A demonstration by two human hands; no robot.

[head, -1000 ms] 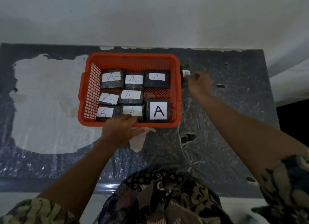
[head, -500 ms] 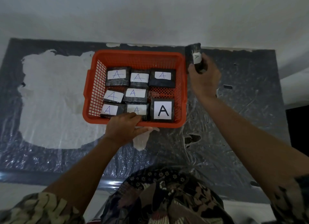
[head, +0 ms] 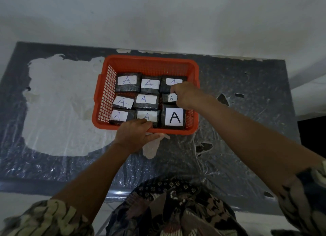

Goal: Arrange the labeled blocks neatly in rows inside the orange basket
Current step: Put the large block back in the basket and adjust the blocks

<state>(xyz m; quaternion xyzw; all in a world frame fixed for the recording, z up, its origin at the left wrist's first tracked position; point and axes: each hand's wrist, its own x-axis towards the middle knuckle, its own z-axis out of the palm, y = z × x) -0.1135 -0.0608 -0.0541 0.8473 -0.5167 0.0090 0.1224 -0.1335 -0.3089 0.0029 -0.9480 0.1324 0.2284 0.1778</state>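
An orange basket (head: 148, 62) stands on the table and holds several black blocks with white "A" labels in rows. My right hand (head: 187, 95) is inside the basket, shut on a small labeled block (head: 169, 98) in the middle row's right slot. Just in front of it lies a block with a large black "A" (head: 173, 119). My left hand (head: 135, 135) grips the basket's near rim, its fingers over the rim beside the front middle block (head: 147, 116). The back right block (head: 172, 82) is partly hidden by my right hand.
The table (head: 247, 94) is covered in dark torn plastic film, with a large white worn patch (head: 61, 103) left of the basket. A small dark scrap (head: 239, 95) lies right of the basket. A pale wall rises behind the table.
My right hand lifted the small block from the table beside the basket's right wall, carried it over the rim and lowered it into the middle row. My left hand stayed on the near rim.
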